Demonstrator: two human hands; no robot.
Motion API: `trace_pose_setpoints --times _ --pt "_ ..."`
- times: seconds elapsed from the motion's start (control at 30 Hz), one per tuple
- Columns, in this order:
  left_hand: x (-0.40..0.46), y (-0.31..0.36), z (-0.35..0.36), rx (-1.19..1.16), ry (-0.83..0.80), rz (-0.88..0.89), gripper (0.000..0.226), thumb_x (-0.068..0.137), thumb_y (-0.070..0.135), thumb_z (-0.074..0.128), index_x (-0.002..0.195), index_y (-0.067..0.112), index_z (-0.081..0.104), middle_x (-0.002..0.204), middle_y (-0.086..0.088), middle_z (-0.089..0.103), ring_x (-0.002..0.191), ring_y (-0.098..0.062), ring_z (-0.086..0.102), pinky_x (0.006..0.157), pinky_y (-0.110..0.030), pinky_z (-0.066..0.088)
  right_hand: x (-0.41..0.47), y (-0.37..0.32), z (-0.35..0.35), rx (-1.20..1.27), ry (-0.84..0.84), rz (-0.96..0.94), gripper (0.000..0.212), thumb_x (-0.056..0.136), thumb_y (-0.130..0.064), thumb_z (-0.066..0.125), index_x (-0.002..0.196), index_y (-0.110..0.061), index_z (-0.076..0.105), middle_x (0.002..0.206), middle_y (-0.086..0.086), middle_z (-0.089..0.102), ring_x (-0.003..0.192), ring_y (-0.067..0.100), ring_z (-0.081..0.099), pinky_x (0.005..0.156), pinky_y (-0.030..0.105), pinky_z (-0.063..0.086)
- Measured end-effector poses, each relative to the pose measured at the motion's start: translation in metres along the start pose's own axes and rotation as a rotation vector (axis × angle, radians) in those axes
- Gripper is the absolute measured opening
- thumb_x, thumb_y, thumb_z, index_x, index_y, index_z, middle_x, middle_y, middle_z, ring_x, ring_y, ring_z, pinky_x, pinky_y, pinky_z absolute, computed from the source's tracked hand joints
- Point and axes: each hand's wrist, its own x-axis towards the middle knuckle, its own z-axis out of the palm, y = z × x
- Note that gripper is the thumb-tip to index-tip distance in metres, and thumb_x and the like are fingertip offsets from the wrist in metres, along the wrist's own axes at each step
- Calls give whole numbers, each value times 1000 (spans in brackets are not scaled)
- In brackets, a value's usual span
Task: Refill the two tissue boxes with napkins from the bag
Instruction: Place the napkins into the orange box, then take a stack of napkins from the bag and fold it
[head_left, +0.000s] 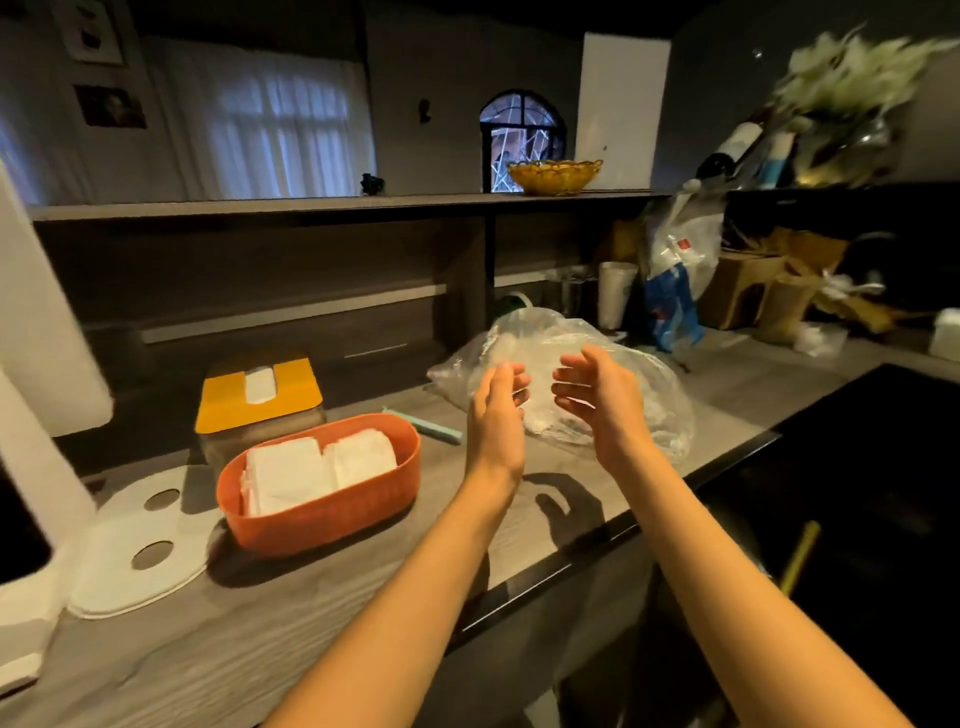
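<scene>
An orange tissue box (363, 506) without a lid stands on the counter, holding white napkins (317, 465) in two stacks. Behind it a second box with a yellow lid (296, 392) has a napkin poking from its slot. A clear plastic bag (649, 395) with a few white napkins inside lies to the right. My left hand (496, 400) and my right hand (597, 387) hover in front of the bag, palms facing each other, fingers relaxed, holding nothing.
A white lid with two round holes (140, 556) lies left of the orange box. A light green strip (423, 426) rests behind it. Cups, bags and cardboard crowd the back right. A dark sink (857, 493) is at the right.
</scene>
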Motion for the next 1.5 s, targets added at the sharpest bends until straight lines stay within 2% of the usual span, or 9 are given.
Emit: trace_pose_setpoints --times 0.23,0.33,0.47,0.63,0.7,0.87,1.1,1.23,1.5 --pt "52 -55 40 211 5 45 38 96 52 38 125 34 54 133 0 56 124 -20 51 108 -43 41 82 42 -62 -485 193 -101 26 96 -17 50 83 -2 66 80 12 60 80 26 53 69 37 44" --pt "77 -71 47 450 42 156 51 101 47 41 148 27 40 162 2 24 150 -19 18 121 -42 21 104 59 -69 -726 3 -72 28 99 -18 50 118 -4 64 114 13 66 103 26 60 92 41 47" --pt "114 -84 47 746 -1 220 53 105 45 37 154 25 33 167 5 8 153 -14 -5 124 -44 3 124 85 -68 -1021 -78 -47 51 95 -27 59 143 -15 47 143 9 52 132 28 45 111 40 37" --pt "147 -96 42 843 -42 145 57 103 49 36 155 25 31 166 1 15 152 -22 11 122 -43 15 130 93 -72 -1082 -66 -141 17 90 -30 62 98 -17 71 101 1 69 106 23 59 98 40 44" --pt "150 -108 39 840 -65 103 59 101 52 33 152 23 38 162 -3 29 148 -24 23 120 -44 21 127 89 -73 -1101 -47 -208 20 92 -31 59 99 -15 70 98 -3 66 103 19 57 98 40 42" --pt "140 -126 30 887 -113 65 57 101 49 24 150 25 42 157 -2 39 145 -24 31 119 -47 25 112 79 -68 -995 -140 -195 34 97 -31 55 126 -12 59 113 3 63 102 17 58 89 32 47" --pt "125 -120 17 852 -142 30 53 107 42 21 152 21 39 159 -2 36 149 -21 25 122 -44 20 99 68 -66 -894 -36 -301 24 97 -29 56 77 -15 55 71 -3 53 73 20 52 64 33 39" --pt "111 -100 14 712 -109 26 53 107 44 23 151 20 41 158 -1 36 147 -20 27 122 -44 20 84 50 -58 -709 -86 -372 23 97 -25 57 90 -4 62 85 4 60 78 19 54 76 37 47" --pt "70 -48 14 568 -47 152 48 108 39 25 149 20 41 156 -1 38 145 -17 30 121 -38 22 63 -2 -31 70 58 73 14 100 -22 54 105 -14 64 97 13 71 84 25 70 66 36 59"
